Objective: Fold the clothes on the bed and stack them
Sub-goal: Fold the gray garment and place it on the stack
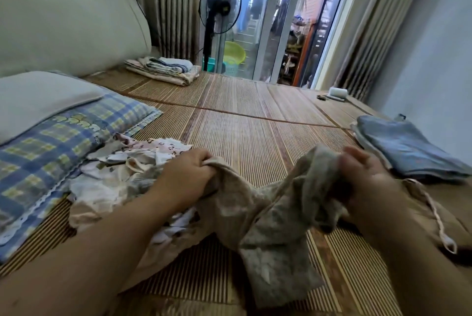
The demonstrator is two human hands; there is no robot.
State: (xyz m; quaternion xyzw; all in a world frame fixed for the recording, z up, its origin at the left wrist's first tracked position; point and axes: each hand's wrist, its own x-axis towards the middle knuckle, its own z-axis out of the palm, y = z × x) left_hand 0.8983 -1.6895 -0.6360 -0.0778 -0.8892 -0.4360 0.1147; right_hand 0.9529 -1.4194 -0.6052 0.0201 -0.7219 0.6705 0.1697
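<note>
Along the left edge of the bed [242,132] a blue checked pillow [63,142] is lying flat, with a plain grey pillow [38,101] sitting on top of it. Just beside them a loose pile of unfolded clothes [115,175] is spreading over the woven mat, pale printed pieces all tangled together. In the far left corner a small folded stack [163,68] is resting near the curtain.

The person's left hand [186,175] is hovering over the pile's right side, its fingers curled tight and pinching one end of a grey-beige garment [268,213]. That garment is hanging between the two hands near the middle of the near edge. It is twisted and crumpled, and its lower part is trailing down onto the mat.

The right hand [367,180] is gripping the garment's other end. It is blurred, but the fingers are wrapping round a bunch of the fabric rather than spreading. A pale cord [434,213] is running along the mat just right of this wrist.

By the right edge folded blue clothes [408,149] are lying flat, close to the right hand but apart from it. In the far right corner a white roller [337,93] is sitting on the mat.

Beyond the far edge a black standing fan [219,4] is facing the glass door, with a yellow-green basin [233,52] behind it.
</note>
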